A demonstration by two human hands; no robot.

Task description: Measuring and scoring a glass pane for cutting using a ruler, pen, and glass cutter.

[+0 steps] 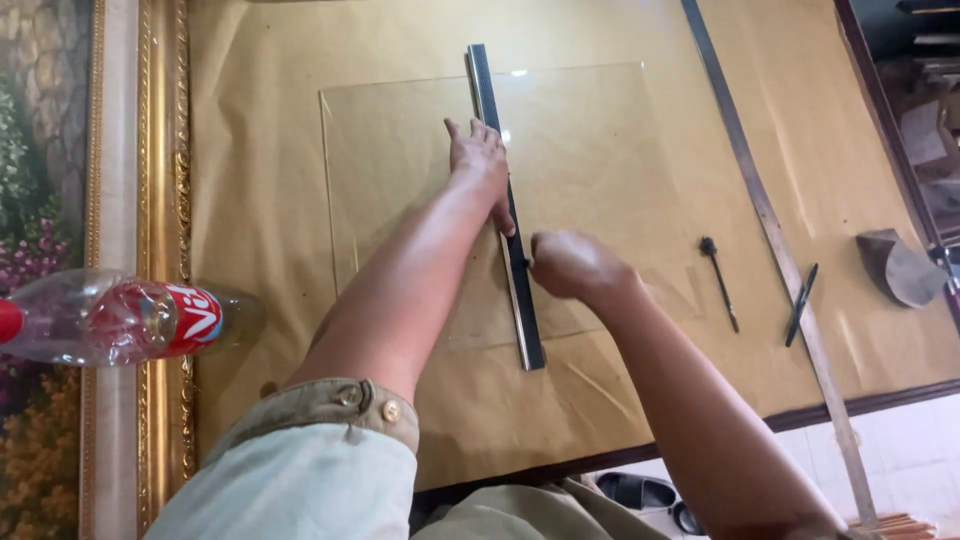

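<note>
A clear glass sheet point(590, 150) lies flat on brown paper point(260, 150) covering the table. A dark straightedge ruler point(527, 320) runs across the sheet from far edge to near edge. My left hand point(480, 165) presses flat on the ruler, fingers spread, holding it down. My right hand point(570, 265) is closed in a fist right beside the ruler's right edge, near the sheet's lower part. It seems to grip a small tool against the ruler, but the tool itself is hidden by the fingers.
A clear plastic bottle with a red label point(110, 320) lies on a gold picture frame point(160, 200) at left. A long metal ruler point(770, 220) crosses the right side. A small black-tipped tool point(718, 280), a black pen point(801, 303) and a brown block point(900, 268) lie at right.
</note>
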